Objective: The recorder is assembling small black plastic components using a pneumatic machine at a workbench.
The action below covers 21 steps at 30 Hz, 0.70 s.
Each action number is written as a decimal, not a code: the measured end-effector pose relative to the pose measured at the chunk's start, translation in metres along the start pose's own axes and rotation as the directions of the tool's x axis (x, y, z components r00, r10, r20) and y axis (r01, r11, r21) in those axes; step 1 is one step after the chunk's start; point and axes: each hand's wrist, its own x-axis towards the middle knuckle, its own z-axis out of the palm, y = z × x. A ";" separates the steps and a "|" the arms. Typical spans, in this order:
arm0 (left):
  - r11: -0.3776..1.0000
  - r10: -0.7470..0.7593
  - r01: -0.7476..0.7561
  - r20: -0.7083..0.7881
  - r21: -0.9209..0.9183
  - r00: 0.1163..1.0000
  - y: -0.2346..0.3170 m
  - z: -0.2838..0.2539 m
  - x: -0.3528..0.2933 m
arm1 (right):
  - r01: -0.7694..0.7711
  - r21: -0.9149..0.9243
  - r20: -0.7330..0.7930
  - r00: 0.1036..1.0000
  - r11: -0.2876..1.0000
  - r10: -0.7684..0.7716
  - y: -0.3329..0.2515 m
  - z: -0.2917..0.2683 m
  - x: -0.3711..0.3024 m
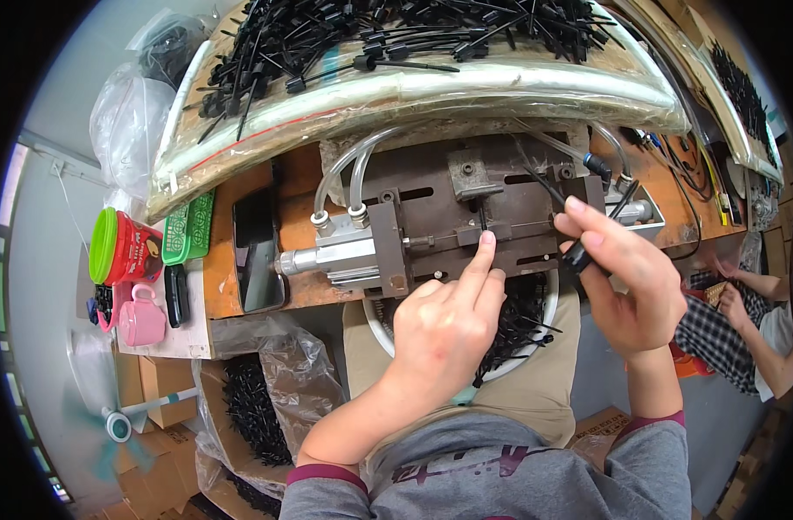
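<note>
Left hand (444,325) stretched out over the metal press jig (466,217), index finger pressed down right at a small black plastic part (483,215) standing upright in the slot, other fingers loosely curled. Right hand (630,277) up at the jig's right end, thumb and forefinger pinching a thin black stick part (578,258) with its head pointing down-left. Sitting at the edge of an orange-brown workbench (301,186). Round white bowl (548,325) full of the same black parts in the lap, just below both hands. Big heap of black parts (396,35) on a plastic-wrapped board behind the jig. Off to the left: dark phone (257,251), green basket (188,227), red tub with green lid (123,247), pink cup (140,319). Another person's hands (730,303) at far right.
</note>
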 end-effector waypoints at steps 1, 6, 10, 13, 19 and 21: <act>0.998 -0.010 0.008 -0.032 -0.070 0.999 -0.001 0.000 0.002 | 0.030 -0.038 0.016 0.999 0.999 -0.029 0.001 0.000 -0.005; 0.648 -0.188 0.079 -0.058 -0.758 0.980 0.007 -0.015 0.005 | 0.188 -0.002 0.082 0.979 0.982 -0.187 -0.001 0.013 -0.015; 0.647 -0.229 0.123 -0.038 -0.752 0.973 0.009 -0.028 0.007 | 0.189 -0.027 0.076 0.980 0.982 -0.186 -0.004 0.019 -0.005; 0.873 -0.115 0.030 -0.144 -0.487 0.983 0.003 -0.028 -0.003 | 0.089 -0.109 0.027 0.996 0.990 -0.087 -0.003 0.009 -0.004; 0.994 -0.005 -0.001 -0.054 -0.113 0.999 0.004 0.007 -0.013 | -0.185 0.056 -0.113 0.975 0.981 0.190 -0.005 0.000 -0.011; 1.000 0.030 -0.030 -0.057 0.002 0.998 0.002 0.010 -0.009 | -0.168 0.060 -0.085 0.981 0.984 0.173 -0.008 -0.004 -0.008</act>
